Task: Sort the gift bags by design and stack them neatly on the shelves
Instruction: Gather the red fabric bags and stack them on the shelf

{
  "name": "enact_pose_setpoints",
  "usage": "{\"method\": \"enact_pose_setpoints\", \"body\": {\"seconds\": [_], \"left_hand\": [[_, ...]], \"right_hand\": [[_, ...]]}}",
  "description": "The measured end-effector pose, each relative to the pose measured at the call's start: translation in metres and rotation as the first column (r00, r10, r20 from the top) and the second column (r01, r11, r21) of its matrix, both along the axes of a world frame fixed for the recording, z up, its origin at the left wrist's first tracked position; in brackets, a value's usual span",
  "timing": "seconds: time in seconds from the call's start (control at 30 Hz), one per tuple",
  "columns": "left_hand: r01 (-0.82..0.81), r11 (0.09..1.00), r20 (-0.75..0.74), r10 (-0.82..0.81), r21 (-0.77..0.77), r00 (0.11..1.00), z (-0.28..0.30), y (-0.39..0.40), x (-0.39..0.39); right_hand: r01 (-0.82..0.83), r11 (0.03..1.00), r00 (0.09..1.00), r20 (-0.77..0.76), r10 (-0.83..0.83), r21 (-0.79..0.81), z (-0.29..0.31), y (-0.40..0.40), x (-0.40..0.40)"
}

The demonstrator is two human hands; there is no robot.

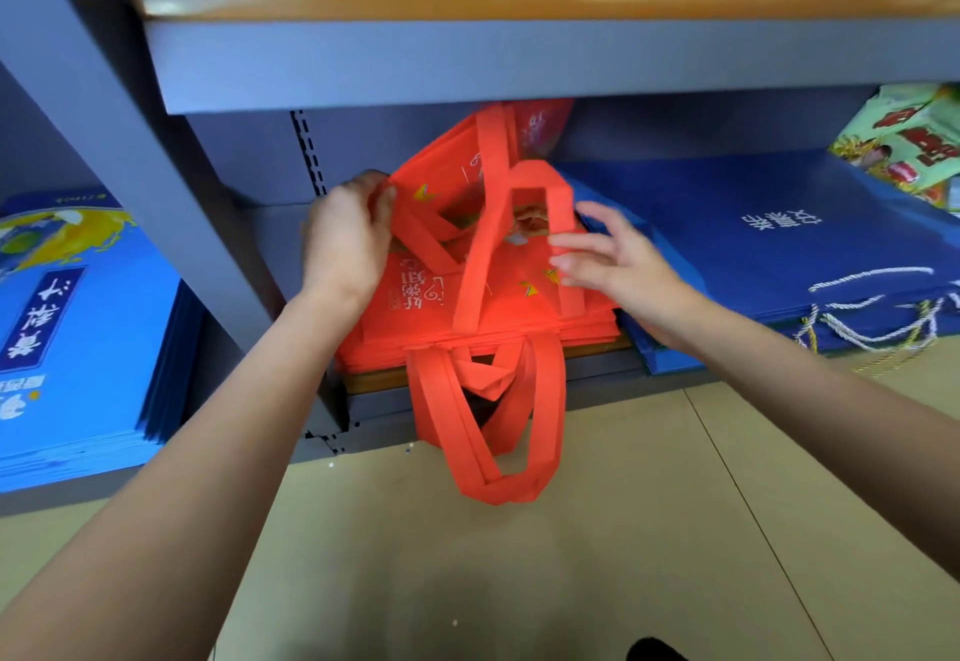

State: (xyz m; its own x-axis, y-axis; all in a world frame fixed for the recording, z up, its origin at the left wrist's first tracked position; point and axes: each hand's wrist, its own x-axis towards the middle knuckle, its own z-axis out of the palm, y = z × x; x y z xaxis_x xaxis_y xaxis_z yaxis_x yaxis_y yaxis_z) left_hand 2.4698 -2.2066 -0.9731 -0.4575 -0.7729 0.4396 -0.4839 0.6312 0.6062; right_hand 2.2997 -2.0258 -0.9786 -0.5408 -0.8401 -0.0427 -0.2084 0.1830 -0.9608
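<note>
Left hand (347, 234) fingers pinching the upper edge of a red non-woven fabric gift bag (467, 203); right hand (618, 260) fingers lying straight, touching its handle. Bag resting on red bag stack (519, 333) on grey metal shelf (597, 374), beside dark blue bags (753, 245)

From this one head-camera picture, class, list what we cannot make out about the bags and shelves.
- Top red bag: its back edge is hidden under the grey shelf beam.
- Red stack: the bag count is unclear, the layers too thin.
- Green printed bags: cut off by the right edge.
- Light blue bags: cut off by the left edge.
- Right hand: blurred, so contact with the handle is unclear.
</note>
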Motion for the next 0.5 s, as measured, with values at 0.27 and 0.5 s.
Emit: {"method": "enact_pose_setpoints", "body": {"seconds": [0.27,0.5], "left_hand": [[0.028,0.953,0.041,-0.017,-0.303,0.999,0.005,0.014,0.009],[0.448,0.802,0.481,-0.234,-0.396,0.845,-0.057,0.026,0.028]], "right_hand": [[-0.126,0.72,0.569,-0.545,0.616,0.682,-0.042,-0.025,-0.003],[-0.186,0.97,0.185,-0.964,0.19,0.155,-0.013,0.019,0.013]]}}
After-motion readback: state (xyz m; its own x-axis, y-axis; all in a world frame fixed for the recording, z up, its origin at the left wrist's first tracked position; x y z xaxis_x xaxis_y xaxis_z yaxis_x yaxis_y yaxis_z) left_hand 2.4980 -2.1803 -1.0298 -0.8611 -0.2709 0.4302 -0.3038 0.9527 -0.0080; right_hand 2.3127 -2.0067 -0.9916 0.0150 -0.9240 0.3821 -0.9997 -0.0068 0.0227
